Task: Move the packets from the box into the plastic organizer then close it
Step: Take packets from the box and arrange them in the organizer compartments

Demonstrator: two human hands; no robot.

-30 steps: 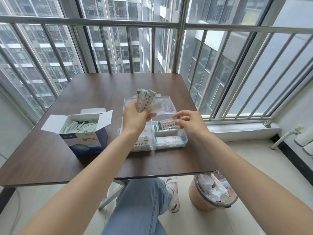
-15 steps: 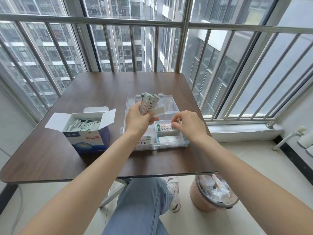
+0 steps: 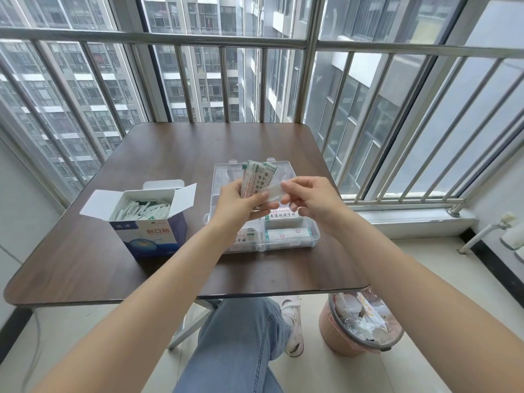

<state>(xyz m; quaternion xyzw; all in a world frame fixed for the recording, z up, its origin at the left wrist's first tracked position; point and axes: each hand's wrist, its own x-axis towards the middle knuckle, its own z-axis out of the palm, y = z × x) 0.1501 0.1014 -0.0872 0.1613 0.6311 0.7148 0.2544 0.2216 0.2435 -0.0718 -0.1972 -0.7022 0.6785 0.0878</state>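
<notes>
Fingers [image 3: 287,185] of the right hand [image 3: 312,198] now pinch the end of a white strip [image 3: 272,190] above the organizer [image 3: 310,239], where half a second ago that hand was down in the right-hand compartments; the packet it was setting there now lies in the middle right cell, with another packet [image 3: 287,233] in the cell nearer the person. Left hand [image 3: 239,204] has stayed raised over the organizer, its fingers clamped on a fan of packets [image 3: 256,180] standing upright, its thumb lying on the near end of the same strip. A further packet lies in the near left cell, partly hidden by the left forearm. Organizer sits open on the table [image 3: 85,268], its clear lid [image 3: 283,171] lying flat behind it. Left of it, well apart, stands the box [image 3: 154,236] with flaps open and many packets left inside. Under the table edge stands a pink bin [image 3: 334,336] full of wrappers.
</notes>
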